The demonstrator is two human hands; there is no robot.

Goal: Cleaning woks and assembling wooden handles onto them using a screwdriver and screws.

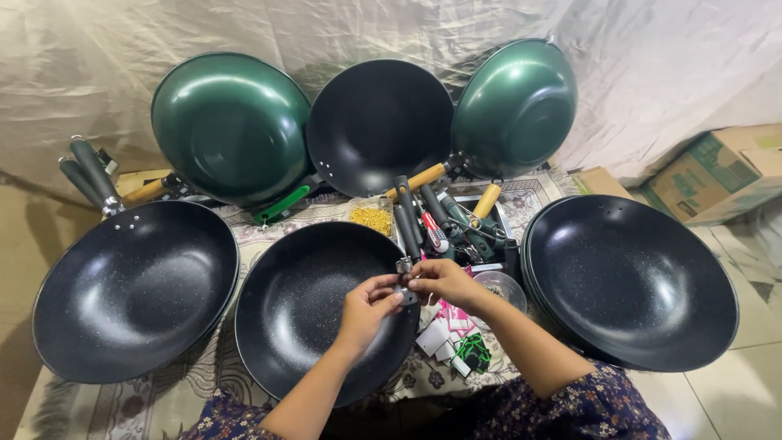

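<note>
Covering the floor [749, 391] (pale tiles), a patterned cloth [187, 391] bears black pans [130, 285].

I sit on the floor of what looks like a small home workshop or packing spot for cookware. Around me lie several black speckled woks [134, 289] and green-backed woks [232, 122], propped against a crumpled plastic sheet [652, 65] hung as a backdrop. A patterned mat [529, 195] covers pale floor tiles [733, 399]; loose handles [411, 216] fill a tray beside a bag of gold screws [371, 218]. Cardboard boxes [717, 171] sit nearby.
</note>
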